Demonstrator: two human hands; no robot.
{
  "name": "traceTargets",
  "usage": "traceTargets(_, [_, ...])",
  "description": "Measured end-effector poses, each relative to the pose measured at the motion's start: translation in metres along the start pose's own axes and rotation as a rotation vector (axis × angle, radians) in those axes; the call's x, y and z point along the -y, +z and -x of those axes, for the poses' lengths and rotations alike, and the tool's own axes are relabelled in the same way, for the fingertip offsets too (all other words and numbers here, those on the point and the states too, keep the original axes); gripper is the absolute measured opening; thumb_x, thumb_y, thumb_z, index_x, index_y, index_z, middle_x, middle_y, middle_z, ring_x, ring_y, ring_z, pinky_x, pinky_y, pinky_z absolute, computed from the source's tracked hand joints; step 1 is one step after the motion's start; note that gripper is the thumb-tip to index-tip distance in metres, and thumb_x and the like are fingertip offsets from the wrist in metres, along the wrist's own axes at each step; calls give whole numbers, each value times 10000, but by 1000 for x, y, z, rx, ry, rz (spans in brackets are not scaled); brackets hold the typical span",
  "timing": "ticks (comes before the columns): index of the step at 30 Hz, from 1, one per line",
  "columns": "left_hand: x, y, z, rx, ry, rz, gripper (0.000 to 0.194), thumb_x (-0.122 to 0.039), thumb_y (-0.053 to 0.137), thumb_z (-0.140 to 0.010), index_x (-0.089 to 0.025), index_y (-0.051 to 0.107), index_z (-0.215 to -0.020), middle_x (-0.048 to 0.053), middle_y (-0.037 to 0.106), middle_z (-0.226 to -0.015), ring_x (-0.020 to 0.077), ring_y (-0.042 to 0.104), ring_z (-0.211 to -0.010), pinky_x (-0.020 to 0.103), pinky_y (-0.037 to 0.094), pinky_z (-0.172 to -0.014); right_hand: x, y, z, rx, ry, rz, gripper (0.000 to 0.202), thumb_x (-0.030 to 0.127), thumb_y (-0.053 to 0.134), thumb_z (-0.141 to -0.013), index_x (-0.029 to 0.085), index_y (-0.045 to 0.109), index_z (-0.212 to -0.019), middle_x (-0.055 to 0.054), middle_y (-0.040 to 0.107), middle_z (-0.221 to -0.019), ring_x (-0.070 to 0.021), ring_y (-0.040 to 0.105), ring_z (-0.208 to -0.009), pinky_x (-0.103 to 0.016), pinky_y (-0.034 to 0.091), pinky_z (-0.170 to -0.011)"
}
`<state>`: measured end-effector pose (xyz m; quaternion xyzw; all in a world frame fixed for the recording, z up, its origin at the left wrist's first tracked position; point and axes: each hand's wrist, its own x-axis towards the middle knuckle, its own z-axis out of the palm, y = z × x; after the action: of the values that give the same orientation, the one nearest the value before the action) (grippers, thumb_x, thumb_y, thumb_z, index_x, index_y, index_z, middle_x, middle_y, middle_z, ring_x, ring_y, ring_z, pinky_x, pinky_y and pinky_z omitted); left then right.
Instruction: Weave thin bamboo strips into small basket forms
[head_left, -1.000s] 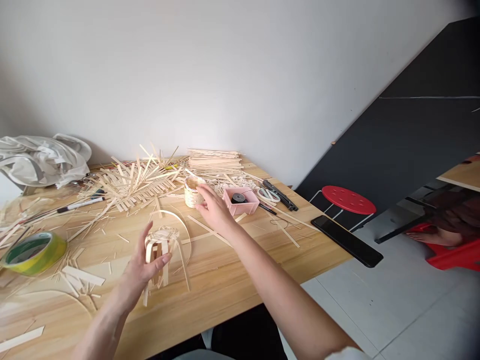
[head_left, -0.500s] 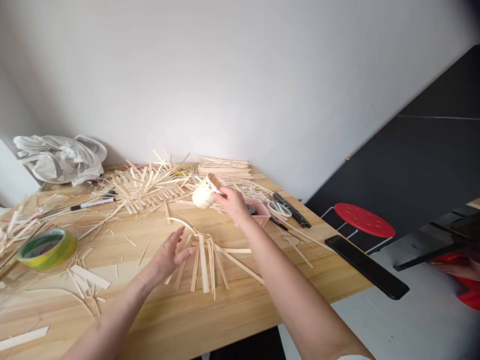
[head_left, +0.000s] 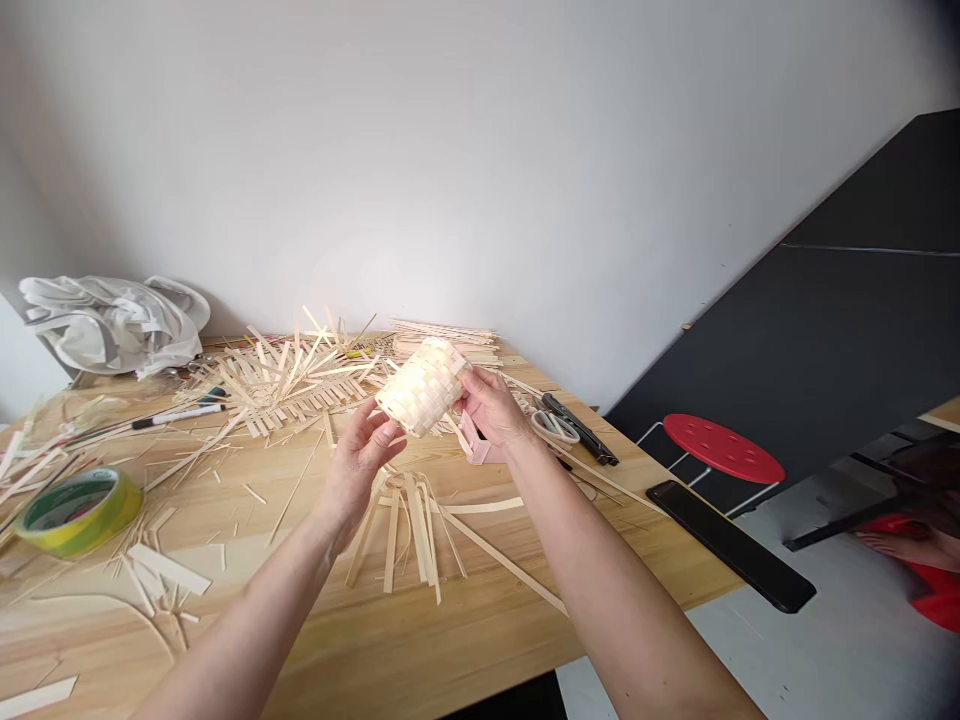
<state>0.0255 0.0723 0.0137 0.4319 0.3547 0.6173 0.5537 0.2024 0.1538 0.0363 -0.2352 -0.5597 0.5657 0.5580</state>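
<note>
A small cylindrical basket, woven from pale flat strips, is tilted on its side in the air above the table. My left hand grips its lower left end between thumb and fingers. At the upper right end, my right hand is closed on the rim. Below my hands lies a star-shaped piece of splayed strips, its ends fanning over the wood toward me. The inside of the basket is hidden from view.
Loose strips and a bundle of sticks lie along the back. Yellow-green tape is at left. A pink box, white scissors, a black cutter and a phone are at right. A red stool stands beyond.
My left hand has risen from beside the splayed strips and taken hold of the basket. My right hand has turned the basket sideways, so its woven side faces me.
</note>
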Motion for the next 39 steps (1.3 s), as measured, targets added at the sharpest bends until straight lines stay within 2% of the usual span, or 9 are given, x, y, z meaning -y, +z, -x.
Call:
traceTargets(6, [0, 8, 3, 30, 142, -96, 417, -366, 611, -748, -271, 457, -1125, 20, 537, -1056, 137, 588, -927, 353, 475, -867, -3, -8, -1, -26, -35, -51, 342, 487, 737, -571, 202, 595, -697, 35, 547, -648, -98, 463, -580, -217, 369, -523])
traceTargets(14, [-4, 16, 5, -25, 302, -216, 369, -351, 587, -767, -269, 493, -1115, 27, 542, -1088, 139, 587, -958, 324, 461, -884, 0, -6, 6, 58, -34, -158, 329, 387, 658, -706, 248, 610, -1000, 22, 621, -886, -108, 551, -738, -219, 448, -636])
traceTargets(16, [-6, 16, 5, -34, 326, -235, 370, -345, 580, -775, -259, 502, -1126, 40, 554, -1107, 151, 587, -979, 326, 459, -891, -2, -5, 8, 100, -16, -211, 388, 434, 624, -727, 247, 586, -1065, 3, 625, -977, -129, 571, -802, -245, 466, -666])
traceTargets(19, [-5, 15, 5, -28, 402, -280, 331, -329, 554, -799, -247, 530, -1119, 57, 567, -1149, 172, 575, -1033, 346, 449, -923, -7, -4, 9, 129, 5, -295, 541, 565, 604, -689, 240, 558, -1119, -32, 608, -1106, -184, 568, -949, -304, 484, -729])
traceTargets(22, [-3, 15, 6, -10, 505, -345, 290, -315, 525, -824, -233, 561, -1100, 67, 577, -1153, 191, 558, -1076, 370, 438, -953, -12, -3, 10, 101, 19, -360, 591, 591, 623, -656, 244, 555, -1128, -34, 616, -1129, -203, 548, -1040, -331, 479, -793])
traceTargets(29, [0, 20, 14, -8, 641, -372, 351, -250, 483, -854, -252, 491, -1205, 63, 561, -1225, 187, 531, -1133, 373, 434, -985, -15, 1, 15, -17, -13, -463, 422, 466, 667, -669, 272, 604, -1039, 23, 656, -1061, -184, 564, -1038, -349, 471, -867])
traceTargets(31, [2, 20, 15, 12, 672, -413, 370, -226, 480, -855, -252, 475, -1224, 63, 554, -1238, 184, 518, -1150, 366, 433, -991, -14, 5, 17, -34, -15, -463, 443, 512, 646, -673, 276, 604, -1045, 16, 649, -1088, -201, 537, -1092, -380, 450, -907])
traceTargets(35, [6, 16, 16, 25, 742, -557, 388, -173, 461, -860, -258, 465, -1238, 63, 557, -1233, 177, 523, -1142, 360, 442, -982, -13, 14, 22, -37, 5, -449, 607, 654, 604, -625, 260, 592, -1087, -29, 614, -1168, -243, 443, -1210, -427, 397, -966])
traceTargets(39, [6, 16, 19, 4, 871, -700, 424, -129, 435, -862, -262, 446, -1265, 71, 568, -1204, 178, 535, -1117, 367, 460, -951, -14, 23, 24, -131, -36, -477, 601, 631, 612, -628, 273, 580, -1109, -17, 601, -1192, -233, 426, -1228, -427, 375, -988])
